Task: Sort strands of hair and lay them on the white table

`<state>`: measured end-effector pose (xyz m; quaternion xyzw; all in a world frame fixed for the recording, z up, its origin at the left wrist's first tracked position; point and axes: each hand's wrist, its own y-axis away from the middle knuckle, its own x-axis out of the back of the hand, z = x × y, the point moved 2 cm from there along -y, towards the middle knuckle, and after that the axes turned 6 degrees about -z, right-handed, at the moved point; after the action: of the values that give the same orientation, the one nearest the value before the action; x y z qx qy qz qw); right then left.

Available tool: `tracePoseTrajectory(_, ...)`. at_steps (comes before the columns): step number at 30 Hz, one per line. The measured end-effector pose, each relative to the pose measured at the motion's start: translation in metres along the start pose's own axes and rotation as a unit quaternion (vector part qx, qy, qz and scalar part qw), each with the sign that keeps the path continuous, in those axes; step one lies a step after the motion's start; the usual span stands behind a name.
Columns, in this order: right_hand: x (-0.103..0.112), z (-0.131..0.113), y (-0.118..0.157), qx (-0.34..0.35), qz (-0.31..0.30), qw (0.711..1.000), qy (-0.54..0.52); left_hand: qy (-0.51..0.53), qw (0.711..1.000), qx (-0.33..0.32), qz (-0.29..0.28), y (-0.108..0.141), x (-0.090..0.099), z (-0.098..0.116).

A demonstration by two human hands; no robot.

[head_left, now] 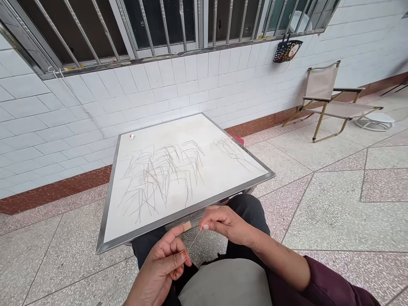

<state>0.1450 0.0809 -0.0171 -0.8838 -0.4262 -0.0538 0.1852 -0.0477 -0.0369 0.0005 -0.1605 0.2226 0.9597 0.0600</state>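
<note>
- A white-tiled wall [191, 80] backs the space, with a barred window [164, 25] set in its upper part.
- The speckled stone floor [331, 212] runs off to the right, crossed by dark joint lines.
- A white worktop [213, 182] with a grey metal rim stands between the wall and the person's knees.
- Farther right, a folding chair [321, 83] stands near the wall; a dark perforated basket [283, 53] hangs from the window bars.
- Bent dark strands [165, 161] lie overlapping on the worktop's left and middle, with looped strands [234, 153] apart from them at the right; wire or thread, I cannot tell.
- The right hand [225, 223] is closed in a fingertip pinch, and the left hand [167, 257] appears to pinch too, its index finger extended.
- Between them, over the lap and just off the worktop's near edge, runs one thin strand [195, 240]. Light, even tension should keep it straight; gripping close to the working point would steady it, and the tan wrap [186, 226] on the left index finger may dull touch.
- A tiny white-and-pink item [132, 137] sits near the far left corner.
</note>
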Motion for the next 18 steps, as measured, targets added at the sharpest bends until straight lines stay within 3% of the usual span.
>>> tracePoseTrajectory(4, 0.023, 0.006, 0.005, -0.058, 0.164, 0.984, -0.028, -0.038, 0.995, -0.025, 0.083, 0.011, 0.027, 0.011)
tracePoseTrajectory(7, 0.024, 0.003, 0.005, -0.063, 0.165, 0.984, -0.035, -0.086, 0.980, -0.089, 0.157, 0.011, 0.035, 0.027)
tracePoseTrajectory(10, 0.013, -0.004, 0.001, -0.061, 0.128, 0.989, -0.034, -0.182, 0.960, -0.144, 0.160, 0.001, 0.016, 0.040)
tracePoseTrajectory(12, 0.007, -0.008, -0.001, -0.060, 0.116, 0.991, -0.011, -0.223, 0.953, -0.161, 0.131, -0.010, -0.003, 0.043)
tracePoseTrajectory(15, 0.001, -0.012, -0.003, -0.039, 0.098, 0.993, 0.043, -0.245, 0.952, -0.165, 0.079, -0.025, -0.028, 0.039)
tracePoseTrajectory(18, -0.001, -0.012, -0.001, -0.019, 0.086, 0.992, 0.093, -0.266, 0.946, -0.170, 0.079, -0.033, -0.038, 0.032)
